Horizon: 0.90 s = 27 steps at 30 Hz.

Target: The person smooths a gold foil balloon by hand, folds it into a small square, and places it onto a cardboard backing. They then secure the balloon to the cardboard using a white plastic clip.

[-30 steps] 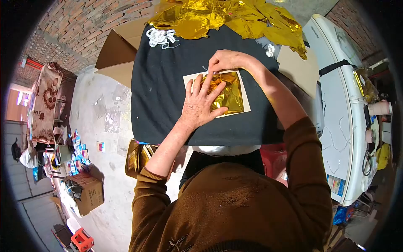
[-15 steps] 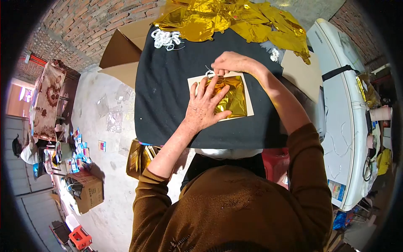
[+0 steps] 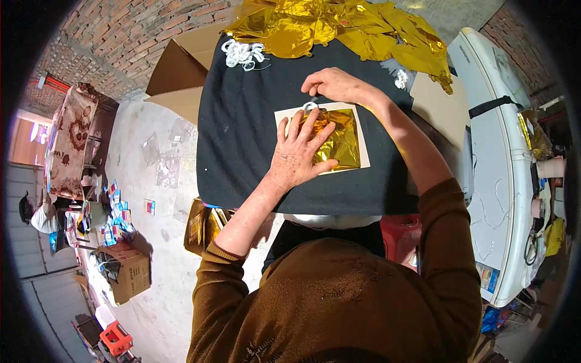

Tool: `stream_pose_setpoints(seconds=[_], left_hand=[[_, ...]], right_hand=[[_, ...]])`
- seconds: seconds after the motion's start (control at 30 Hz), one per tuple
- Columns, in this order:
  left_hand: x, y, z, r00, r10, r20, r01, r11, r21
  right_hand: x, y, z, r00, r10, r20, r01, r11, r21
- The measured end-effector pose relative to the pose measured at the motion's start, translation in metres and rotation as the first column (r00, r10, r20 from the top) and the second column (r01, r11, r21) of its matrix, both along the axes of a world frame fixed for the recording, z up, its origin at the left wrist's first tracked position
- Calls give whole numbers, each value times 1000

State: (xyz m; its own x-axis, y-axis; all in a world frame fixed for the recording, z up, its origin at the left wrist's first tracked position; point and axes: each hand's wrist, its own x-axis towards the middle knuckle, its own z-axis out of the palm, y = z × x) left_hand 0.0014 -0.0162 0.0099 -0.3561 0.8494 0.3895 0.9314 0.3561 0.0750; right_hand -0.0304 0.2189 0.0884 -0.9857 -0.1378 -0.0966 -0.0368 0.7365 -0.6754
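Observation:
My left hand point(image 3: 295, 154) lies flat with fingers spread on a folded sheet of shiny gold foil point(image 3: 342, 139). The foil rests on a pale square card point(image 3: 365, 158), whose edges show around it. At the card's far edge, just past my left fingertips, is a small loop of white cord point(image 3: 310, 106). My right hand point(image 3: 333, 85) is just beyond this loop, over the black cloth point(image 3: 242, 139). Its fingers are curled together, and what they hold, if anything, is hidden.
Loose gold foil sheets point(image 3: 339, 30) cover the table's far side. White cord bundles point(image 3: 243, 54) lie at the far left, with a smaller one point(image 3: 400, 78) at the right. A cardboard box point(image 3: 181, 66) stands left; a white appliance point(image 3: 502, 175) is at the right.
My right hand has moved slightly away from the card's far edge, and the white loop shows more plainly. My left hand stays flat on the foil. The whole view has shifted slightly.

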Motion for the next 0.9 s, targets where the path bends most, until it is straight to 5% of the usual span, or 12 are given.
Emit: stream_pose_setpoints(seconds=[0.3,0.43,0.57,0.73,0.9], left_hand=[[0,0,-1,1000,-2,-3,2,1000,4],[-1,1,-1,1000,-1,5,1,1000,-6],[0,0,1,1000,8,23,-7,999,-46],[0,1,-1,1000,3,27,-2,999,-33],[-1,0,-1,1000,2,0,-2,999,-43]], right_hand=[[1,-11,-19,985,111,131,-123,989,84],[0,-6,-2,962,71,264,-31,987,-155],[-8,4,-23,992,-58,-115,55,998,-32],[-2,-4,-27,995,49,90,-59,993,104],[-3,-1,-20,953,140,269,-163,984,65]])
